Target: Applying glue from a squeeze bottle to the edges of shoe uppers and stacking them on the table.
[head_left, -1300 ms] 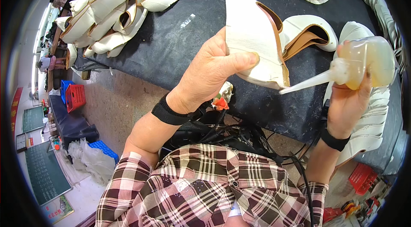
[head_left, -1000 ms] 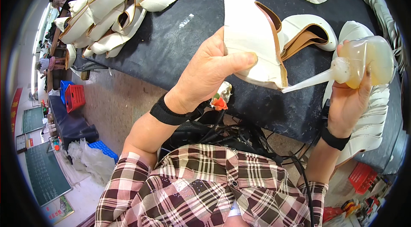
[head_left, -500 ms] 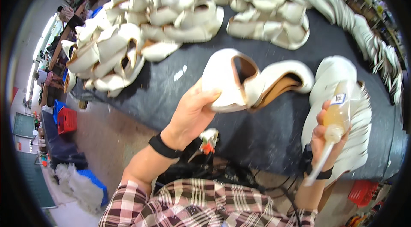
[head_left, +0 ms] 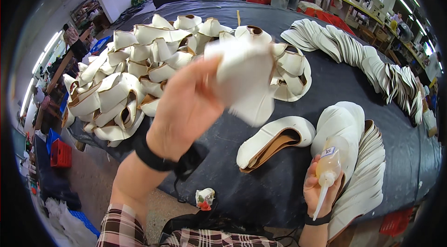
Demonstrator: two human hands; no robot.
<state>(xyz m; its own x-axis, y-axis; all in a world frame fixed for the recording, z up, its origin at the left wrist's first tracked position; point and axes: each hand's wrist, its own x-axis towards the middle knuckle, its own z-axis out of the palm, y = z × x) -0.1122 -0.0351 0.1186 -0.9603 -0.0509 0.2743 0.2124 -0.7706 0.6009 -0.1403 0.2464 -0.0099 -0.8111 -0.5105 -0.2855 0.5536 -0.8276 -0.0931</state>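
Shoe upper (head_left: 244, 79), white and blurred, is pinched in my left hand (head_left: 186, 107) above the big heap of uppers (head_left: 139, 70); my right hand (head_left: 321, 186) grips the glue bottle (head_left: 328, 165), nozzle down. One upper (head_left: 274, 140) lies beside it; the stack of flat pieces (head_left: 368, 172) looks untouched

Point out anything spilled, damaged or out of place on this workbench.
No spill or damage shows. One oddity: a small crumpled scrap with red on it sits at the table's near edge, apart from the white shoe uppers.
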